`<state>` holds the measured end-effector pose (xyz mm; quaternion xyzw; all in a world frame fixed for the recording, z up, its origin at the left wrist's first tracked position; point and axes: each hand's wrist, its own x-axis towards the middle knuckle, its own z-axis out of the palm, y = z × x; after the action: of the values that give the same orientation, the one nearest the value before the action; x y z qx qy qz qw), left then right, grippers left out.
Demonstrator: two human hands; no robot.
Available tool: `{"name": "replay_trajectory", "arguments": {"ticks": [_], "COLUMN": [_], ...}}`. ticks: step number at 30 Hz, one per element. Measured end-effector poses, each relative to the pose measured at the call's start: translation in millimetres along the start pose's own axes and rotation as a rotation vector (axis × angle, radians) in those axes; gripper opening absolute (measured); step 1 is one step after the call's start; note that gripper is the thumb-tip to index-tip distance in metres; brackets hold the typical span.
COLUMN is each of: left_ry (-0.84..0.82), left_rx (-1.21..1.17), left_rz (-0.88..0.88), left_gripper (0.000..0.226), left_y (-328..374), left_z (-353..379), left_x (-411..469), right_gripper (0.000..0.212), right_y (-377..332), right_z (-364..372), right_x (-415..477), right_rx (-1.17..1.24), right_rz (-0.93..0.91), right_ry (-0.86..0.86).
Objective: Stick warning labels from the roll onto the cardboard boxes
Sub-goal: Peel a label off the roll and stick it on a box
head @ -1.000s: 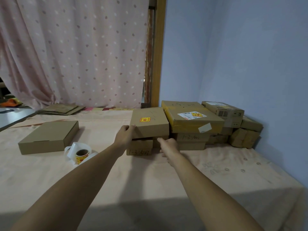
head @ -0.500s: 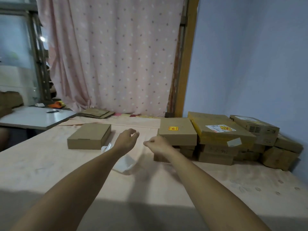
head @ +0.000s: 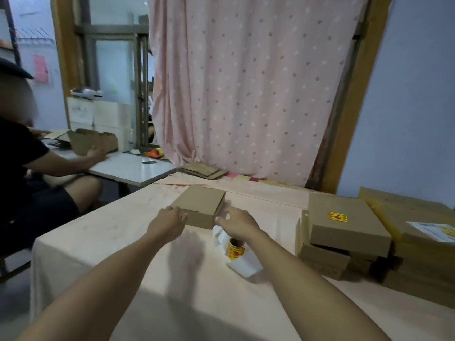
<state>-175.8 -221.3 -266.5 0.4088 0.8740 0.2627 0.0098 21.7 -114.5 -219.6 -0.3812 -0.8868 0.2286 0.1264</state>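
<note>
A plain flat cardboard box lies on the cloth-covered table, with no label on it. My left hand touches its near left corner with loosely bent fingers. My right hand hovers at the near right corner, fingers spread, thumb toward the box. Just under my right wrist stands the label roll, yellow and red, with a white backing strip trailing from it. To the right, a stacked box carries a yellow-red warning label.
More cardboard boxes are piled at the right against the blue wall. Flattened cardboard lies by the pink curtain. Another person sits at a white side table on the left. The cloth table's left edge drops off there.
Both my hands left the labelled box on the stack and swung left to the plain box. The view turned left with them, bringing the seated person into sight.
</note>
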Motion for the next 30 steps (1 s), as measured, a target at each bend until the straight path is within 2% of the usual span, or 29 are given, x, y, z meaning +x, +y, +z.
{"name": "replay_trajectory", "arguments": {"ticks": [7,15,21,24,30], "left_ry": [0.027,0.069,0.069,0.113,0.171], "left_rx": [-0.151,-0.529,-0.676,-0.740,-1.036], "left_rz": [-0.113,-0.273,-0.325,-0.367,-0.486], "left_gripper": [0.046,0.051,0.054,0.050,0.038], "left_y": [-29.7,-32.0,-30.8,-28.6,-19.3], "left_z": [20.2,38.4,52.9,55.4,59.2], "left_x": [35.6,72.1,81.7,83.2,74.2], "right_gripper": [0.044,0.050,0.055,0.056,0.054], "right_y": [-6.8,5.0,11.0,10.7,8.7], "right_z": [32.8,57.0,68.7,74.3,74.9], "right_x": [52.8,95.1,112.0,115.6,112.4], "right_rx": [0.024,0.054,0.097,0.141,0.164], "right_rz": [0.035,0.117,0.157,0.149,0.112], "right_ry": [-0.041,-0.065,-0.099,-0.086,-0.041]}}
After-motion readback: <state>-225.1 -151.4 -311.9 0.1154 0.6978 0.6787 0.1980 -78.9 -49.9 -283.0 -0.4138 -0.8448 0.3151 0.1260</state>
